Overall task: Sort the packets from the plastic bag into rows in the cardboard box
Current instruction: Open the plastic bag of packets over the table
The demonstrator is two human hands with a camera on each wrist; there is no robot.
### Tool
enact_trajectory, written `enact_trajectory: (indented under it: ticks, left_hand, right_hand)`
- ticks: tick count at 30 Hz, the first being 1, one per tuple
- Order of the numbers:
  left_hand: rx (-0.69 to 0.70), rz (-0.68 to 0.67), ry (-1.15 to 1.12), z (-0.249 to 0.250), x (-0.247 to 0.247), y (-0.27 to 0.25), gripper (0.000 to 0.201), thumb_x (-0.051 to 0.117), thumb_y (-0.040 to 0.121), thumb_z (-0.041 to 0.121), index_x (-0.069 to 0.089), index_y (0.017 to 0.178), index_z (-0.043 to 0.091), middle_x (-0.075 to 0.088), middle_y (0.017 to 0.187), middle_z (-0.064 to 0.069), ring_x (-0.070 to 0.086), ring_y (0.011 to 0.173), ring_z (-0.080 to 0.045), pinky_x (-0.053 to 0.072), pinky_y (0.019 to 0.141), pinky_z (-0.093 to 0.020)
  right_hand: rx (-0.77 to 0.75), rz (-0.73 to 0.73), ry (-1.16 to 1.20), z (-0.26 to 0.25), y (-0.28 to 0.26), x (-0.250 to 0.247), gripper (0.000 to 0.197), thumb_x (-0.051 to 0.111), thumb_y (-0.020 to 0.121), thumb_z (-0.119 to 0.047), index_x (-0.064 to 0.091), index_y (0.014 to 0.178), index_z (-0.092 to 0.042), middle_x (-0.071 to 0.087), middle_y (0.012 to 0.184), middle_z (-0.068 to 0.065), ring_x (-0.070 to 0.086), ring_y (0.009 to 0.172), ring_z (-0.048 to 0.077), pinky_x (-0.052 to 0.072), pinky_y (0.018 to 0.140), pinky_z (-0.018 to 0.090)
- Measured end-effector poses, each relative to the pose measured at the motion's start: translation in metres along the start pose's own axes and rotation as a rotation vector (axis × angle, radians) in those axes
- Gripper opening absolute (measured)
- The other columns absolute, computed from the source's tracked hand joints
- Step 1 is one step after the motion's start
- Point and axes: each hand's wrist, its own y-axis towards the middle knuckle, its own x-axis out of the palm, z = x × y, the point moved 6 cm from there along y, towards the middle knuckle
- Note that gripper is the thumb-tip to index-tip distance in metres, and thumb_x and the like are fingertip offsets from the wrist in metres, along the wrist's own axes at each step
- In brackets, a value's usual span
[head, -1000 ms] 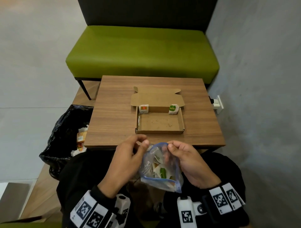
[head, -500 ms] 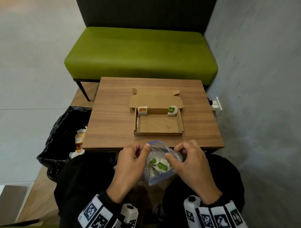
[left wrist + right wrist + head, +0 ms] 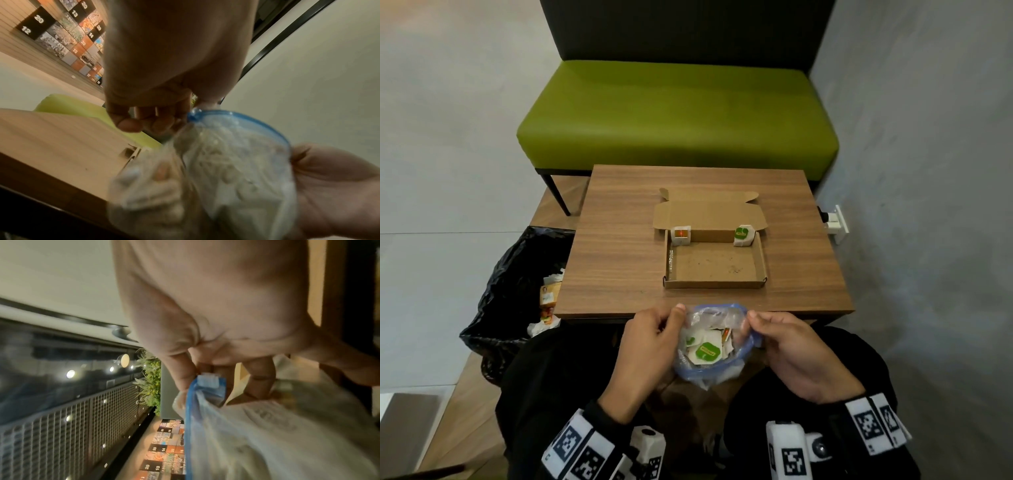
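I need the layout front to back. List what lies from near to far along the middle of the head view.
plastic bag held between left hand and right hand → table edge → cardboard box → its open lid → green bench

Wooden tabletop (image 3: pixel 619 267) carrying an open cardboard box (image 3: pixel 714 283) lying near its middle, lid folded back flat, nothing else resting directly on it

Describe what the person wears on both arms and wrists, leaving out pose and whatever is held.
Both hands, left hand and right hand, are bare, with no gloves or rings visible. Long black sleeves reach the wrists. Each wrist carries a white boxy camera unit and a band of white blocks printed with black square fiducial markers.
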Motion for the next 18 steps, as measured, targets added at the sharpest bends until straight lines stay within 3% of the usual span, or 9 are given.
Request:
enact_trajectory:
  ticks: [1, 3, 4, 6, 8, 10, 13, 16, 18]
  left_hand:
    - [-0.017, -0.025, 0.067, -0.005, 0.001, 0.002, 0.036, 0.052, 0.099, 0.038, 0.067, 0.068, 0.027, 0.061, 0.061, 0.013, 0.056, 0.06, -0.001, 0.049, 0.062, -0.031]
    - [0.025, -0.043, 0.249, -0.003, 0.001, 0.002, 0.017, 0.054, 0.097, 0.034, 0.07, 0.101, 0.032, 0.065, 0.1, 0.015, 0.062, 0.091, -0.003, 0.053, 0.087, -0.035]
    - [0.1, -0.052, 0.308, 0.004, 0.002, 0.001, 0.024, 0.055, 0.096, 0.029, 0.065, 0.117, 0.034, 0.059, 0.115, 0.017, 0.058, 0.105, -0.002, 0.05, 0.096, -0.032]
    - [0.287, -0.125, 0.274, 0.023, 0.009, -0.003, 0.035, 0.055, 0.096, 0.021, 0.058, 0.13, 0.031, 0.053, 0.124, 0.018, 0.051, 0.114, 0.003, 0.042, 0.1, -0.021]
    - [0.4, -0.244, 0.253, 0.039, 0.018, -0.008, 0.032, 0.056, 0.097, 0.036, 0.059, 0.129, 0.031, 0.059, 0.119, 0.019, 0.053, 0.111, 0.006, 0.044, 0.095, -0.018]
    - [0.387, -0.322, 0.224, 0.038, 0.024, -0.009, 0.035, 0.055, 0.092, 0.056, 0.062, 0.119, 0.034, 0.065, 0.108, 0.018, 0.059, 0.101, 0.003, 0.049, 0.087, -0.023]
    - [0.302, -0.322, 0.106, 0.034, 0.024, -0.007, 0.024, 0.061, 0.089, 0.053, 0.067, 0.098, 0.032, 0.07, 0.087, 0.012, 0.065, 0.083, -0.003, 0.053, 0.073, -0.026]
    - [0.251, -0.261, 0.067, 0.029, 0.025, -0.005, 0.018, 0.061, 0.092, 0.043, 0.069, 0.086, 0.028, 0.069, 0.075, 0.007, 0.064, 0.072, -0.006, 0.052, 0.065, -0.026]
    - [0.177, -0.189, 0.011, 0.022, 0.024, -0.003, 0.021, 0.062, 0.093, 0.039, 0.067, 0.078, 0.026, 0.067, 0.069, 0.002, 0.061, 0.064, -0.007, 0.049, 0.061, -0.026]
  right_hand:
    - [0.015, -0.02, 0.037, -0.001, 0.0, 0.001, 0.03, 0.05, 0.094, -0.02, 0.064, 0.072, -0.004, 0.064, 0.072, 0.013, 0.062, 0.067, 0.019, 0.051, 0.067, 0.029]
    - [0.021, -0.007, 0.024, 0.0, 0.003, 0.002, 0.03, 0.053, 0.091, -0.022, 0.064, 0.068, -0.006, 0.061, 0.069, 0.013, 0.059, 0.065, 0.02, 0.049, 0.068, 0.03]
    - [0.016, 0.018, -0.007, 0.002, 0.004, 0.002, 0.032, 0.053, 0.093, -0.022, 0.064, 0.066, -0.007, 0.061, 0.067, 0.012, 0.058, 0.064, 0.019, 0.049, 0.067, 0.029]
    - [0.003, 0.044, -0.074, 0.004, 0.006, 0.004, 0.037, 0.051, 0.097, -0.021, 0.064, 0.065, -0.006, 0.061, 0.066, 0.011, 0.058, 0.062, 0.019, 0.048, 0.064, 0.027]
    - [-0.014, 0.011, -0.106, 0.005, 0.009, 0.008, 0.04, 0.051, 0.098, -0.021, 0.064, 0.075, 0.01, 0.062, 0.073, 0.017, 0.058, 0.07, 0.027, 0.049, 0.067, 0.028]
    - [-0.012, -0.048, -0.12, 0.004, 0.009, 0.013, 0.045, 0.048, 0.1, -0.018, 0.056, 0.088, 0.024, 0.062, 0.084, 0.022, 0.059, 0.081, 0.03, 0.052, 0.072, 0.027]
    - [-0.034, -0.078, -0.142, 0.0, 0.007, 0.016, 0.04, 0.047, 0.102, -0.021, 0.061, 0.075, 0.005, 0.067, 0.078, 0.013, 0.065, 0.076, 0.02, 0.053, 0.07, 0.022]
    - [-0.12, 0.002, -0.291, -0.002, 0.007, 0.015, 0.041, 0.052, 0.099, -0.037, 0.068, 0.076, -0.007, 0.068, 0.074, 0.008, 0.065, 0.073, 0.016, 0.05, 0.075, 0.028]
    - [-0.245, 0.076, -0.425, -0.004, 0.006, 0.014, 0.041, 0.063, 0.09, -0.052, 0.071, 0.08, -0.013, 0.068, 0.079, 0.005, 0.065, 0.075, 0.012, 0.052, 0.076, 0.03]
